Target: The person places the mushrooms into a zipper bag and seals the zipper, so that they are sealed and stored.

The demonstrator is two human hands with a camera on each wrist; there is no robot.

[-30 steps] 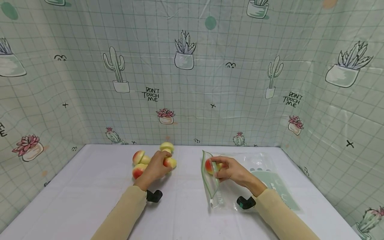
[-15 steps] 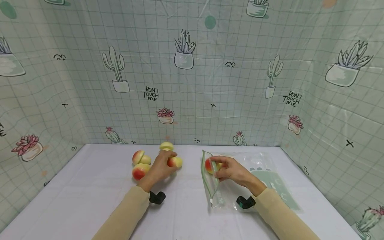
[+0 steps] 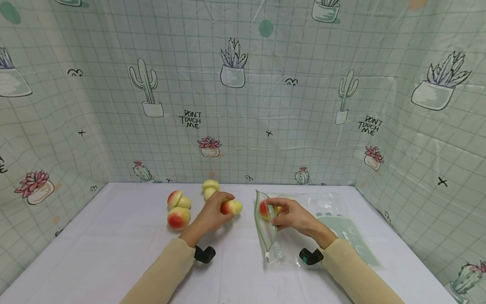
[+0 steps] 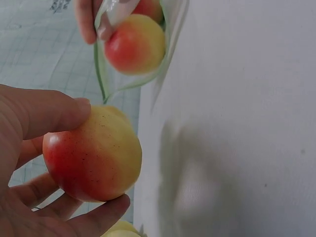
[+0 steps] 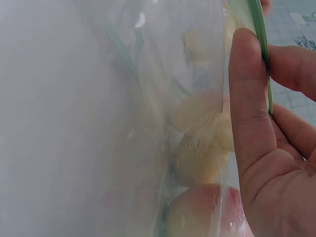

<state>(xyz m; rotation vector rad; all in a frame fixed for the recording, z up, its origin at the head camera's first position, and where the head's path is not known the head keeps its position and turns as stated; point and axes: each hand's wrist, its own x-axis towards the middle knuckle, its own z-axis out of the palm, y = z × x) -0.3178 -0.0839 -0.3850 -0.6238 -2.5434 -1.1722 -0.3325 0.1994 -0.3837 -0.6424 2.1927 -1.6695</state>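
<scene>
My left hand (image 3: 212,211) holds a toy mushroom (image 3: 232,207) with a red-and-yellow cap and pale yellow stem. In the left wrist view the thumb lies on top of its cap (image 4: 94,158) and the fingers curl beneath. A clear zip bag (image 3: 345,232) with a green rim and green print lies on the right. My right hand (image 3: 294,217) pinches the rim of its mouth, which gapes toward the left hand. Just inside the mouth sits another mushroom (image 4: 136,44), with a further one partly hidden behind it. Through the film, the right wrist view shows blurred mushrooms (image 5: 202,158).
Left of the left hand, two red-and-yellow mushrooms (image 3: 176,199) (image 3: 178,218) lie close together on the white table (image 3: 95,253). A yellower mushroom (image 3: 210,185) lies behind the hand, near the back edge. A patterned curtain (image 3: 243,105) encloses the back and sides.
My left hand has moved right with the mushroom, away from the others and nearer the bag mouth. The right hand and the bag have stayed in place.
</scene>
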